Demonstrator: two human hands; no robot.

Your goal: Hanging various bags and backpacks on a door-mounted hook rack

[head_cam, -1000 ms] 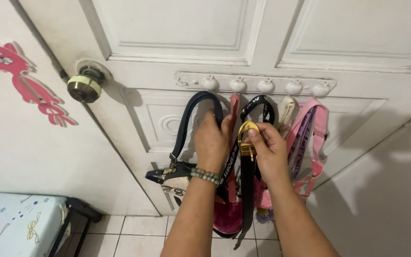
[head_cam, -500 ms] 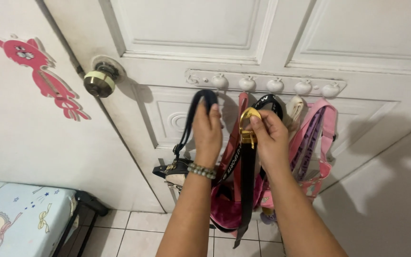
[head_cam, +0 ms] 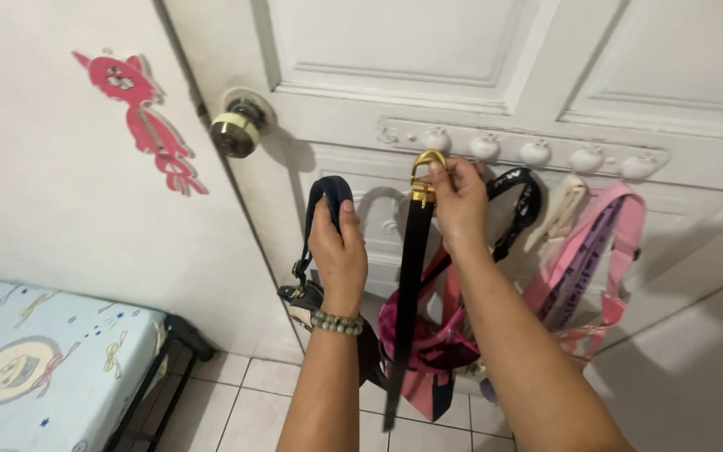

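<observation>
Gold buckle pinched in right hand fingers just below hook rail; left hand clamped on navy bag strap. Best: loop buckle squarely over knob, strap held aside.

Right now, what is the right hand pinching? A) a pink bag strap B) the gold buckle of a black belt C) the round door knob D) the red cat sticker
B: the right hand pinches the gold buckle of the black belt up near the white hook rail.

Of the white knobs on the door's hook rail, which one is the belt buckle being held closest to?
The leftmost knob. The right hand holds the gold buckle of the black belt just below it; the other four knobs sit farther right.
</observation>
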